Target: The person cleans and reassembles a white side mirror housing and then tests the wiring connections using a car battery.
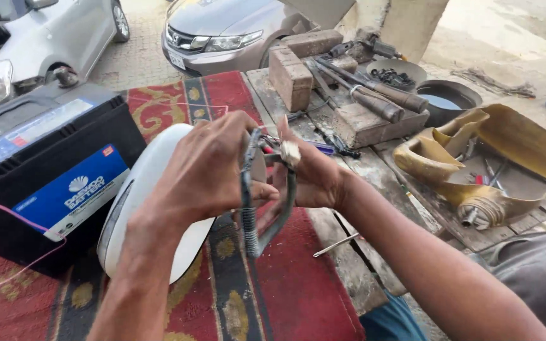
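Head cam looks straight down at a person working over a white plastic car side-mirror housing [137, 202], which lies on a red patterned rug [298, 297] spread over the wooden bench [374, 170], just beside a black car battery with a blue label [45, 170]. Sticking out of the mirror is a grey sleeved wiring loom [248, 215] that loops up between both hands. The left hand [206, 167] is wrapped around the loom and the mirror's neck, its fingers [257, 192] curled tight, thumb pressing the cable. The right hand [308, 177] pinches the loom's free end, where a small pale connector plug [290, 153] sits at the fingertips, fingers closed on it rather than spread. If I were doing this, I'd keep that left grip close to where the cable leaves the housing so no pull goes into the mirror's insides, and work the plug end with fingertips only, no yanking on the thin wires. Further back on the bench sit a couple of bricks [292, 76], wooden-handled chisels [380, 98], a dark metal bowl of liquid [447, 101] and a cut yellow plastic container of tools [475, 170]. Two cars are parked behind.
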